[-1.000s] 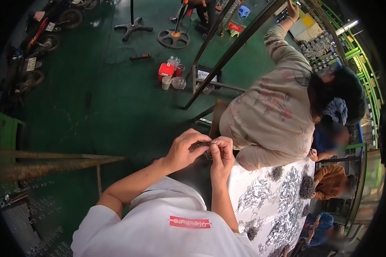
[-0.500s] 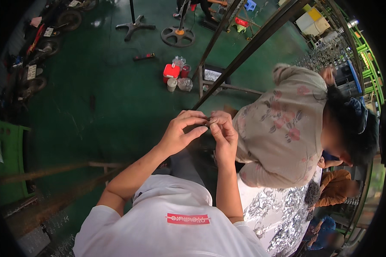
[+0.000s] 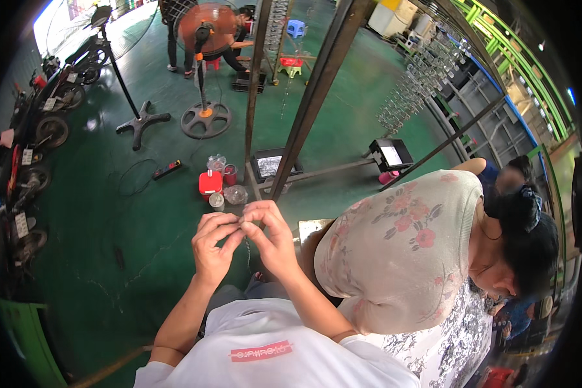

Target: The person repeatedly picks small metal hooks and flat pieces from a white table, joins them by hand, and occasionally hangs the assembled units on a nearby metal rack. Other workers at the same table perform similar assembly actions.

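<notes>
My left hand (image 3: 214, 247) and my right hand (image 3: 273, 240) meet at the fingertips in front of my chest, both closed in a pinch. From where they meet, a thin chain-like strand (image 3: 248, 253) hangs down, pale and dark in turns. What sits right between the fingertips is too small and covered to make out. Close by my right forearm stands a co-worker in a flowered beige top (image 3: 401, 239), turned away to the right. Beyond my hands, a red container (image 3: 210, 183) and a lidded cup (image 3: 216, 202) stand on the green floor.
A dark metal frame (image 3: 317, 97) rises ahead, with black trays (image 3: 275, 165) at its foot. Standing fans (image 3: 205, 121), a power strip (image 3: 167, 169) and parked motorbikes (image 3: 29, 187) are further left. Small metal parts (image 3: 427, 81) hang on racks. A table with silvery pieces (image 3: 440, 336) is at right.
My view has tilted up and swung right, bringing in the fans and hanging parts. Both hands stay pinched together, now lower and further left in the picture; the hanging strand shows now.
</notes>
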### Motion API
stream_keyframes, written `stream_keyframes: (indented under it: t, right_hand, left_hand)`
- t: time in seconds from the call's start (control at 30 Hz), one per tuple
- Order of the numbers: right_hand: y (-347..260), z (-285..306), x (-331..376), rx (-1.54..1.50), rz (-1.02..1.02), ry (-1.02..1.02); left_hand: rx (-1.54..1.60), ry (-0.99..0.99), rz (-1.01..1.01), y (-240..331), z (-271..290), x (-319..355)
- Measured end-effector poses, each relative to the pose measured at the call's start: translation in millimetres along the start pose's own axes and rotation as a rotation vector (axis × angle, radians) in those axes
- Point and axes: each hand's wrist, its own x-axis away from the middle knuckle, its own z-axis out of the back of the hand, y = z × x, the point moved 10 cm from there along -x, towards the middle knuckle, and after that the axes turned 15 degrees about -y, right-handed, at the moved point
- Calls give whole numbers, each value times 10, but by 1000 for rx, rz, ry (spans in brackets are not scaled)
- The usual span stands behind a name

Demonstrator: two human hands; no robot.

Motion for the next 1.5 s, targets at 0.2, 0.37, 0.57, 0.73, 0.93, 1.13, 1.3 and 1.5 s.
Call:
stream_keyframes:
  t: [0.2, 0.37, 0.57, 0.73, 0.93, 1.13, 1.3, 1.5]
  right_hand:
    - [51, 130, -441, -13, 73, 76]
    - [127, 478, -588, -34, 14, 235]
    - [298, 708, -688, -95, -78, 396]
    - [505, 687, -863, -64, -109, 438]
    - [797, 646, -987, -127, -184, 534]
    - [967, 600, -945, -74, -266, 588]
    - [1024, 611, -888, -86, -314, 650]
    - [953, 711, -832, -66, -286, 762]
  left_hand:
    - [-5, -28, -64, -178, 57, -572]
    - [63, -53, -145, -312, 131, -1278]
    - [171, -120, -275, -347, 262, -2282]
    - [134, -161, -369, -337, 319, -3024]
    - [246, -147, -444, -361, 285, -3809]
    - [353, -81, -528, -364, 137, -4369]
    - [356, 15, -583, -313, 44, -4710]
    - [263, 94, -599, -86, -119, -5190]
